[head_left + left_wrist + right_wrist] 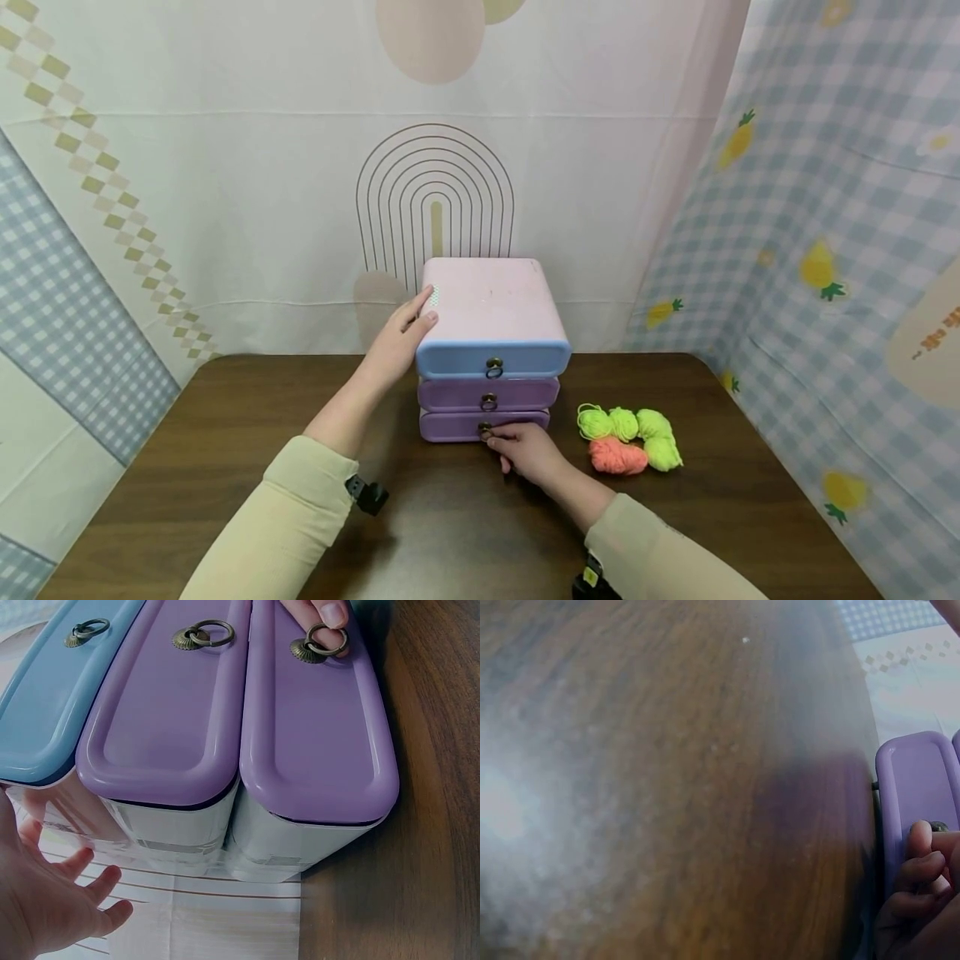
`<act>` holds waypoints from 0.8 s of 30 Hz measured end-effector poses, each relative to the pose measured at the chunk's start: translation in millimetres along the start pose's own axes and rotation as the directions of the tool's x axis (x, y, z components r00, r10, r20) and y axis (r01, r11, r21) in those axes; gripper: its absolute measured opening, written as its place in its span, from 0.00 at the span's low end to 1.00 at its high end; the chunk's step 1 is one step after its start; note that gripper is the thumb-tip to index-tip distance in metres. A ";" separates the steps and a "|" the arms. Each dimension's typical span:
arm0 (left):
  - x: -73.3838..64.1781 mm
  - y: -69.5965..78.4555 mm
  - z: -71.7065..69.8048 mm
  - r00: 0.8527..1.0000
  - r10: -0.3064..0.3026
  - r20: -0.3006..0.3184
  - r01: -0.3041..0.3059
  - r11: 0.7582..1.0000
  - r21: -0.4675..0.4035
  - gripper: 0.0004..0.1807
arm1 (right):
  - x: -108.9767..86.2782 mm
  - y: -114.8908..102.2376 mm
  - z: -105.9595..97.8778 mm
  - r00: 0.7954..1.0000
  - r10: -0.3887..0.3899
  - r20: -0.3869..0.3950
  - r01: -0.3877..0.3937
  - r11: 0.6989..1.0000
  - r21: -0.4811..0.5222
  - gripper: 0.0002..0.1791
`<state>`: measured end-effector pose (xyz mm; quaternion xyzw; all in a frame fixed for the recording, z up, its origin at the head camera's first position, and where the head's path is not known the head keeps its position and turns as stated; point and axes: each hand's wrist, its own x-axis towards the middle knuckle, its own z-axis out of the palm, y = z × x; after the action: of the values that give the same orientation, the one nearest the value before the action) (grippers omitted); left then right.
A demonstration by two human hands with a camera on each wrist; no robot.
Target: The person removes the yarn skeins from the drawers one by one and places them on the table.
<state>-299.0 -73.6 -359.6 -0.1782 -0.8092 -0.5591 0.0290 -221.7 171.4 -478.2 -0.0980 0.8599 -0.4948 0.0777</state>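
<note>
A small cabinet with a pale pink top stands at the table's far side. It has a blue upper drawer and two purple ones, the middle and the bottom. Each front carries a bronze-coloured ring pull. My right hand pinches the bottom drawer's ring pull between thumb and finger. Against the cabinet's upper left side rests my left hand, its fingers spread and fairly straight. In the right wrist view, the right hand's fingers hide most of that ring pull.
Right of the cabinet, several yarn bundles lie together on the brown table: neon yellow yarn and coral yarn. Behind the cabinet hangs a white patterned cloth. A blue checked cloth covers the right side.
</note>
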 end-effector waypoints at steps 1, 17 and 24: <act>-0.9 2.9 -0.6 1.000 -0.004 0.001 0.004 1.000 0.001 0.31 | -0.7 0.0 -0.1 1.000 -0.004 0.001 0.004 1.000 -0.006 0.14; -7.6 10.5 0.4 1.000 0.007 -0.018 -0.007 1.000 0.029 0.31 | -24.6 -7.4 -5.8 0.995 -0.062 0.072 0.070 0.991 -0.111 0.10; -0.6 -2.9 2.0 0.999 0.018 -0.031 -0.017 0.999 0.027 0.32 | -38.1 -10.3 -6.3 0.994 -0.025 0.106 0.042 0.986 -0.160 0.10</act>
<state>-299.0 -72.8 -363.1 -0.1760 -0.8145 -0.5506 0.0489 -185.3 180.9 -464.8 -0.1439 0.8903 -0.4189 0.1059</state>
